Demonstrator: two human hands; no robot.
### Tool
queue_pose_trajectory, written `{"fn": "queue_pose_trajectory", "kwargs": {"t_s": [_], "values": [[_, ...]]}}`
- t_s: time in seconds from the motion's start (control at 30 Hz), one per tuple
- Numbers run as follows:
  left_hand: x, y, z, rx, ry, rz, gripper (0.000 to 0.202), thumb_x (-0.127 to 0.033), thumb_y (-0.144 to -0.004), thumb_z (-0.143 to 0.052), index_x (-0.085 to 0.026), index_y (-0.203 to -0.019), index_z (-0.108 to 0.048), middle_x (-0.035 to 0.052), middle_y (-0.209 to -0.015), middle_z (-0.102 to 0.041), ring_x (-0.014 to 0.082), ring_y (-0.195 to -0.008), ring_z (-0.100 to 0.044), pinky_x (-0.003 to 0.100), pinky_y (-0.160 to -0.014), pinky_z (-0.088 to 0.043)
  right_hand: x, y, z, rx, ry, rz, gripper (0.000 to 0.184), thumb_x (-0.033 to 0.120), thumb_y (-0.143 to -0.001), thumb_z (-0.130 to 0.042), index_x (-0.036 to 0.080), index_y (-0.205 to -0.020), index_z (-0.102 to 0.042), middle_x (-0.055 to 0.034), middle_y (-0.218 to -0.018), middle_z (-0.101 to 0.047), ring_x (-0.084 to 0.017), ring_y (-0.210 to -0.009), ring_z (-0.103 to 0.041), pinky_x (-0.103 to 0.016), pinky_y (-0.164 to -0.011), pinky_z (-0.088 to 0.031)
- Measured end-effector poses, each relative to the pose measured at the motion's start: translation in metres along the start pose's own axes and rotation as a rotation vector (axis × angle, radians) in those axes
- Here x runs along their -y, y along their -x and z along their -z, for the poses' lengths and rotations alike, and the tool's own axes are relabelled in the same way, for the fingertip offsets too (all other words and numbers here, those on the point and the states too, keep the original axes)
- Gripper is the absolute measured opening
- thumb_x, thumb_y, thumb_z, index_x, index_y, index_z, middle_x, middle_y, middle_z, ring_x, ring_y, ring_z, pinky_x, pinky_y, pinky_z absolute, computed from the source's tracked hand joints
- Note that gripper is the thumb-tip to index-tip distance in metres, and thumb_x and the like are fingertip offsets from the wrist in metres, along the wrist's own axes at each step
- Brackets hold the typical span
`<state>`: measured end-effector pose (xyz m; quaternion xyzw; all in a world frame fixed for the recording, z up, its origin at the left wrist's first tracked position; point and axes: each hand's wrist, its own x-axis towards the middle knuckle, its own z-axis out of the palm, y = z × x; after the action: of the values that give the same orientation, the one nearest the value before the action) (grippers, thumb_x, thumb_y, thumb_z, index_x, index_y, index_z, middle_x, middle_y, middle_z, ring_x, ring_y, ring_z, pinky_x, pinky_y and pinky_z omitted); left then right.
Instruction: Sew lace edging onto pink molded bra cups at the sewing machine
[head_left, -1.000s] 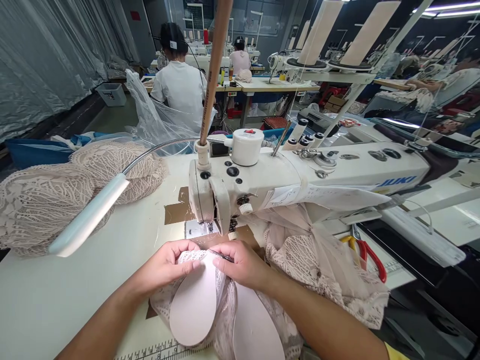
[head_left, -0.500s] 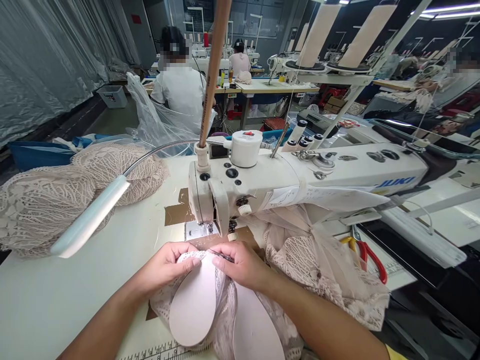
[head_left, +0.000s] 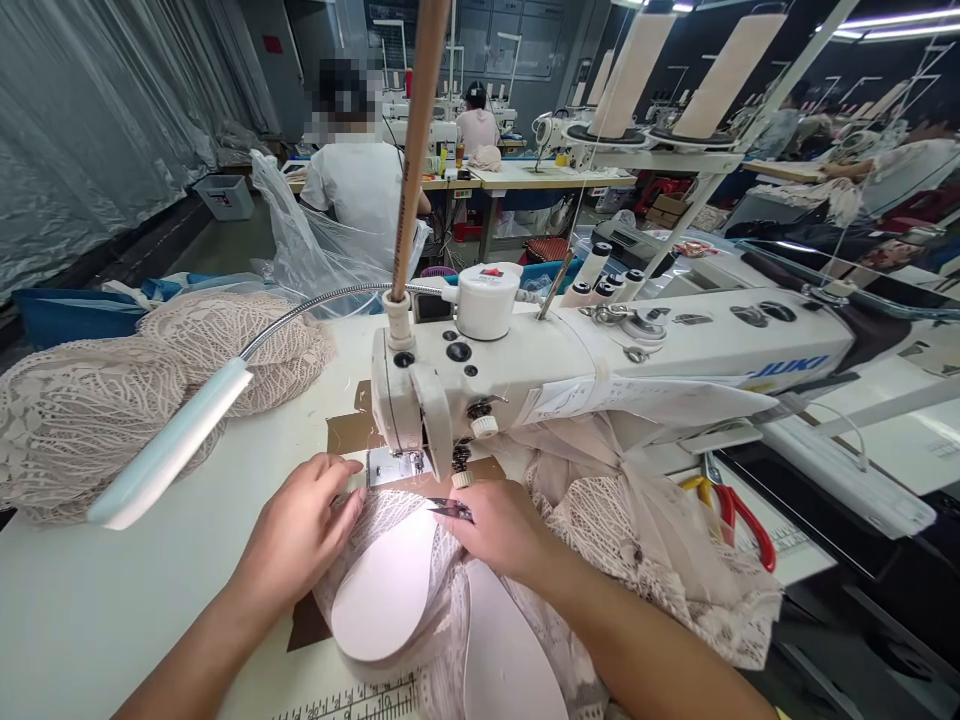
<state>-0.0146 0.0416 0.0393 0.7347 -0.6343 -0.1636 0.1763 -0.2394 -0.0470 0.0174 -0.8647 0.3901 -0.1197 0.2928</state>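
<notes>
My right hand (head_left: 499, 525) is closed around small dark thread snips (head_left: 450, 508), whose blades point left over the lace. Just left of the fabric, my left hand (head_left: 304, 525) has its thumb and fingertips apart, beside the lace edge. Between the hands lies pale lace fabric (head_left: 390, 508) with a smooth white teardrop-shaped pad (head_left: 386, 595) on top. A second white pad (head_left: 510, 650) lies lower right, below my right wrist. Directly beyond the hands are the presser foot and needle plate (head_left: 394, 467) of a white sewing machine (head_left: 495, 350).
Beige lace bundles (head_left: 90, 420) lie at left, under a lamp (head_left: 176, 440) on a flexible neck. More lace (head_left: 652, 540) spreads right, near red-and-yellow-handled scissors (head_left: 739, 520). A ruler strip (head_left: 360, 700) marks the front edge. Thread cones (head_left: 630, 80) stand behind; co-workers sit farther back.
My left hand has let go of the lace and moved left, its fingers parting. The snips in my right hand now show more fully. The view has shifted slightly.
</notes>
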Motion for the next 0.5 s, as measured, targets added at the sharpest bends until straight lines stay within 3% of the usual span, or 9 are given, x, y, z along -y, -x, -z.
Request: {"fn": "queue_pose_trajectory", "kwargs": {"t_s": [0.1, 0.2, 0.3, 0.4, 0.5], "values": [[-0.018, 0.02, -0.009, 0.028, -0.138, -0.097, 0.04, -0.044, -0.091, -0.04, -0.019, -0.116, -0.059, 0.0118, -0.112, -0.061, 0.0259, -0.091, -0.062, 0.035, -0.073, -0.051, -0.003, 0.0, -0.002, -0.06, 0.024, 0.085, 0.024, 0.027, -0.079, -0.061, 0.018, -0.058, -0.053, 0.0003, -0.063, -0.054, -0.012, -0.056, -0.044, -0.024, -0.051, -0.025], [-0.028, 0.029, -0.025, 0.049, -0.261, -0.267, 0.041, -0.039, -0.088, -0.047, -0.013, -0.116, -0.063, 0.0172, -0.122, -0.06, 0.0334, -0.106, -0.057, 0.045, -0.086, -0.05, -0.003, 0.0, -0.004, -0.092, 0.079, 0.195, 0.018, 0.02, -0.077, -0.059, 0.017, -0.06, -0.053, -0.0002, -0.067, -0.054, -0.012, -0.059, -0.044, -0.023, -0.054, -0.029], [-0.026, 0.022, -0.031, 0.042, -0.318, -0.359, 0.04, -0.029, -0.086, -0.048, -0.01, -0.117, -0.063, 0.0189, -0.129, -0.057, 0.0358, -0.115, -0.053, 0.049, -0.092, -0.048, -0.001, 0.001, -0.003, -0.038, 0.147, 0.247, 0.006, 0.017, -0.077, -0.055, 0.018, -0.076, -0.062, -0.0017, -0.077, -0.058, -0.013, -0.067, -0.049, -0.023, -0.058, -0.033], [-0.018, 0.007, -0.023, 0.112, -0.297, -0.419, 0.042, -0.022, -0.083, -0.048, -0.013, -0.122, -0.061, 0.0164, -0.132, -0.056, 0.0341, -0.118, -0.052, 0.048, -0.095, -0.046, 0.002, 0.001, 0.0, 0.075, 0.227, 0.254, 0.024, 0.017, -0.077, -0.055, 0.021, -0.099, -0.063, -0.002, -0.085, -0.06, -0.015, -0.072, -0.053, -0.024, -0.062, -0.037], [-0.013, -0.007, -0.014, 0.178, -0.293, -0.431, 0.052, -0.02, -0.077, -0.05, -0.012, -0.128, -0.056, 0.0174, -0.131, -0.056, 0.0345, -0.118, -0.052, 0.048, -0.097, -0.044, 0.005, 0.0, 0.0, 0.1, 0.304, 0.227, 0.031, 0.02, -0.08, -0.054, 0.022, -0.111, -0.061, -0.0039, -0.092, -0.061, -0.017, -0.076, -0.055, -0.026, -0.065, -0.04]]}}
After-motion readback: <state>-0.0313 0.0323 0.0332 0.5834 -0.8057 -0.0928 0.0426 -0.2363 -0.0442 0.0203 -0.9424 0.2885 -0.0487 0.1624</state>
